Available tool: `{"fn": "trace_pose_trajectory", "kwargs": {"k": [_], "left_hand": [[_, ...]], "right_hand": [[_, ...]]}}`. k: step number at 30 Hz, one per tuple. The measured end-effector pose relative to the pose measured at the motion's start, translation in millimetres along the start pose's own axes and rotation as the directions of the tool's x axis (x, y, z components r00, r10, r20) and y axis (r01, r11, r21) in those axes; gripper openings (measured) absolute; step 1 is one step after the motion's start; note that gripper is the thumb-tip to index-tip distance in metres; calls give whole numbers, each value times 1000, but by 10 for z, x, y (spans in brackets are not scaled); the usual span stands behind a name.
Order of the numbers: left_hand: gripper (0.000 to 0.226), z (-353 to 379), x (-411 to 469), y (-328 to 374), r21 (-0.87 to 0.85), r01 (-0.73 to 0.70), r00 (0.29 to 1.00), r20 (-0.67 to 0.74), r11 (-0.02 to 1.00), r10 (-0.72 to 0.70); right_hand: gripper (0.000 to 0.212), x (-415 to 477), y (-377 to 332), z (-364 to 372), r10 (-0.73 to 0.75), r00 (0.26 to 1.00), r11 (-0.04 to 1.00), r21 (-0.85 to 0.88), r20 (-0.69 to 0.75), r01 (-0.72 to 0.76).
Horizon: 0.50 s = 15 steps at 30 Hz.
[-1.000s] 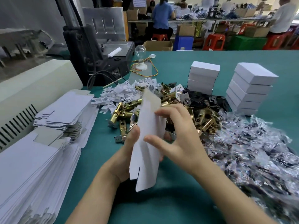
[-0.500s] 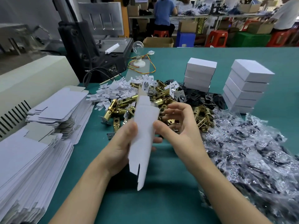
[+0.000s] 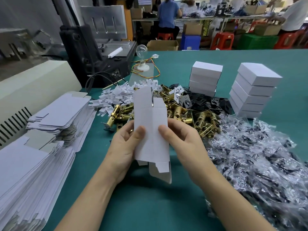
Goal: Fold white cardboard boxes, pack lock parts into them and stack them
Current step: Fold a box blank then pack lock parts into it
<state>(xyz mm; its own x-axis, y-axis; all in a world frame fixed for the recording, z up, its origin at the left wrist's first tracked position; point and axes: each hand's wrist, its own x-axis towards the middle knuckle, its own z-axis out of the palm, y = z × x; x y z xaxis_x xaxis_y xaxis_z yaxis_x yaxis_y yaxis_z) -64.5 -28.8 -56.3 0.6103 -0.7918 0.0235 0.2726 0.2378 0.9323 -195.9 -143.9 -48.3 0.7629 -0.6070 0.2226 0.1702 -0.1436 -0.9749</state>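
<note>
Both hands grip one unfolded white cardboard box blank (image 3: 150,130), held upright above the green table (image 3: 150,205): left hand (image 3: 125,145) and right hand (image 3: 181,144) pinch its sides, brass lock latches (image 3: 191,117) piled behind.

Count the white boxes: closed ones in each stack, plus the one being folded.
Left stack: 4
Right stack: 5
Held box: 1
Total: 10
</note>
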Motion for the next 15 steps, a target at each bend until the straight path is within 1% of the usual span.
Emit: {"fn": "trace_pose_trajectory", "kwargs": {"k": [3,4,9,12,15], "left_hand": [[55,-1,3,-5,9,-18,999,-39,1000,18],[49,-5,7,-11,13,-25,998,-48,1000,25],[43,-8,13,-44,20,-72,995,-67,997,73],[36,10,11,-64,35,-107,990,-85,994,110],[28,21,-4,-65,77,-135,987,-74,988,141]], "right_hand": [[27,-8,11,-6,28,1000,1000,-4,10,-28],[27,-14,9,-1,35,999,999,-7,7,-35],[31,-21,19,4,55,998,998,-38,-40,-57],[22,-32,19,29,52,997,998,-36,-54,-54],[17,-48,26,45,39,995,999,-34,-92,-42]]}}
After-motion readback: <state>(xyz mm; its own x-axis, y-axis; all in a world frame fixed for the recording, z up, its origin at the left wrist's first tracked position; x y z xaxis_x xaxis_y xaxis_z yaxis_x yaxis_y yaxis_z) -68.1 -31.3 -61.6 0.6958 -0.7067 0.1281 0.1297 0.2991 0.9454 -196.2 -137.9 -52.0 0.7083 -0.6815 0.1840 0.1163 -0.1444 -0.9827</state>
